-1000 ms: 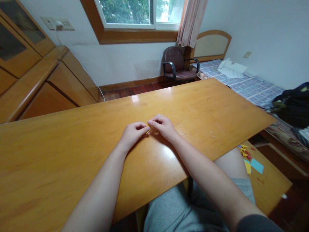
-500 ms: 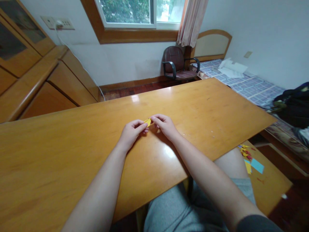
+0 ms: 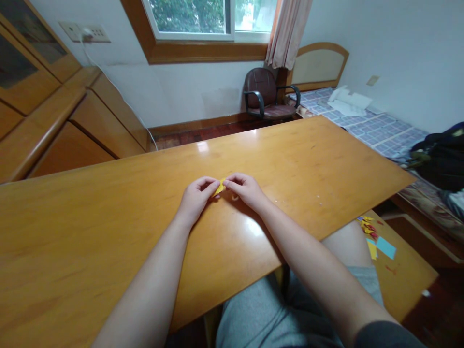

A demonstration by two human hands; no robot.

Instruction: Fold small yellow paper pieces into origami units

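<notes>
A small folded piece of yellow paper (image 3: 219,187) is pinched between the fingertips of both hands, just above the wooden table (image 3: 108,203). My left hand (image 3: 195,198) grips its left end with curled fingers. My right hand (image 3: 244,189) grips its right end, thumb and forefinger pressed together. Both wrists rest on the tabletop near its middle. Most of the paper is hidden by my fingers.
A low wooden stool (image 3: 402,270) at the lower right carries coloured paper scraps (image 3: 375,239). A dark office chair (image 3: 266,94) stands under the window. A bed (image 3: 380,130) with a dark bag (image 3: 440,154) lies to the right. Wooden cabinets (image 3: 54,121) line the left wall.
The yellow paper has been turned slightly between my fingertips; it showed more half a second ago. Both hands stay in the same spot on the table.
</notes>
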